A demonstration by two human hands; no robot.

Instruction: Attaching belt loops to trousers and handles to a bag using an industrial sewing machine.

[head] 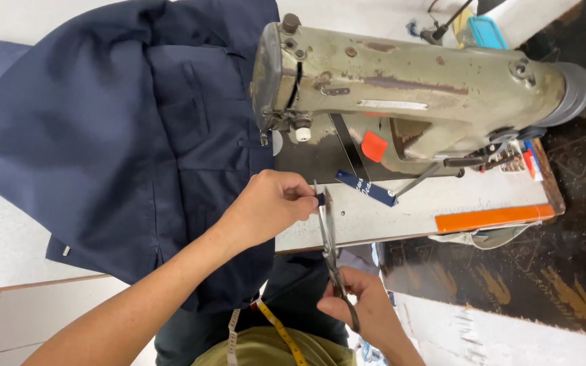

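Observation:
My left hand [266, 207] pinches a small navy fabric piece [319, 198] at the edge of a large navy garment [123, 135] spread over the table. My right hand [364, 305] grips the handles of metal scissors [328, 237], whose blades point up and meet the small piece beside my left fingertips. A navy strip [366, 188] lies on the table just past the blades, under the arm of an old olive-green sewing machine [401, 88].
The white sewing table [401, 217] has an orange strip [493, 217] along its right front edge. A yellow measuring tape [281, 332] hangs at my chest. Small tools and a teal box [488, 30] sit behind the machine. Dark patterned floor lies to the right.

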